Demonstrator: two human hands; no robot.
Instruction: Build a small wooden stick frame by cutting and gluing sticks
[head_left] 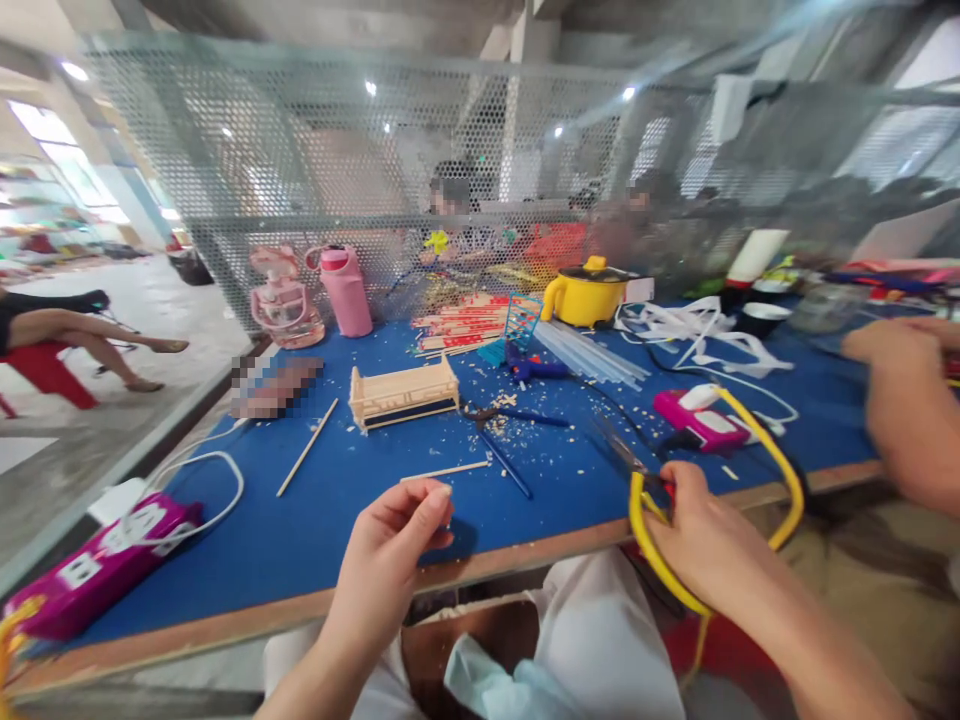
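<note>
My right hand is closed around the red handle of a pair of scissors, whose blades point away over the table's front edge. My left hand hovers above the front of the table with thumb and fingers pressed together; anything between them is too small or hidden to make out. Just beyond it lies a thin wooden stick, and another stick is farther left. A small bed-shaped model of wooden sticks stands mid-table. Beside it, nippers with blue handles lie spread among wood chips.
A blue glue gun rests on the blue table near clear glue sticks and red-marked sticks. Behind are a yellow pot and a pink bottle. A yellow cable loops by my right hand. A co-worker's arm is at right.
</note>
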